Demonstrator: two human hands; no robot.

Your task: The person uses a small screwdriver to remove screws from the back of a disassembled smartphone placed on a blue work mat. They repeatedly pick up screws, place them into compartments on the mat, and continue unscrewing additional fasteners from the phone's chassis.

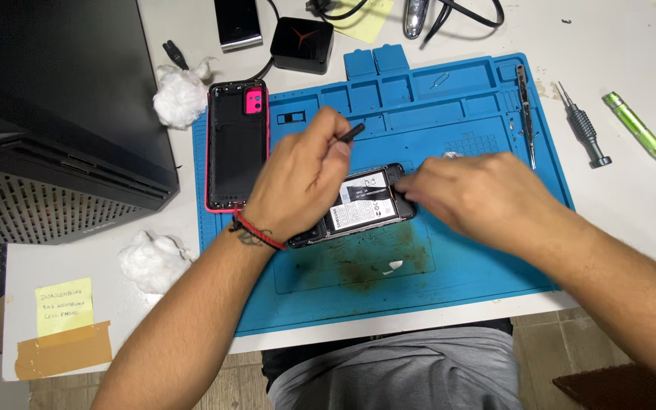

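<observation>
From the head view, one opened black smartphone with its battery exposed [362, 205] lies on the blue silicone work mat [487, 250]. The left hand [301, 178] is closed around a thin black prying tool [352, 133], over the phone's left half. The right hand [468, 190] presses curled fingers on the phone's right end. One pink-edged black back cover [235, 148] lies at the mat's left. Two white cotton wads [180, 95] [153, 260] and two screwdrivers, one grey [586, 129], one green [638, 130], rest on the white table [624, 68]. The mat's moulded compartments hold one pair of tweezers [525, 114].

Bright even overhead light, soft shadows, sharp.
</observation>
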